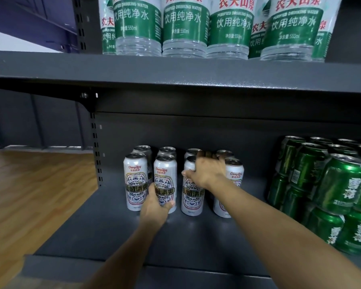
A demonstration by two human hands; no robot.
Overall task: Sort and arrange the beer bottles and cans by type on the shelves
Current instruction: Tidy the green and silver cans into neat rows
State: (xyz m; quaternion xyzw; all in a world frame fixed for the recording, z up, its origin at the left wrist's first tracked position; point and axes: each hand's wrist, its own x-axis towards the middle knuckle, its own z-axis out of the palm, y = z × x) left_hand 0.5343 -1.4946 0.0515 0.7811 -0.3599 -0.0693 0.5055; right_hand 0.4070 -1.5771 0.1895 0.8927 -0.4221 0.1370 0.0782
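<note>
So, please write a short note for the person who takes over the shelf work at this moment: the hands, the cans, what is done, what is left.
Left hand: grips the second front white Chong Qing can near its base.
Right hand: rests over the top of the third front white can.
White cans: two rows of four, on the lower shelf, left part.
Green cans: stacked at right.
Water bottles: upper shelf.
Done: types grouped.
Left: probably straighten the white rows.

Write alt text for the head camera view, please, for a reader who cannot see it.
A person's left hand grips a white Chong Qing beer can while the right hand rests on another can's top on a dark grey shelf. Stacked green beer cans stand right; water bottles above.
</note>
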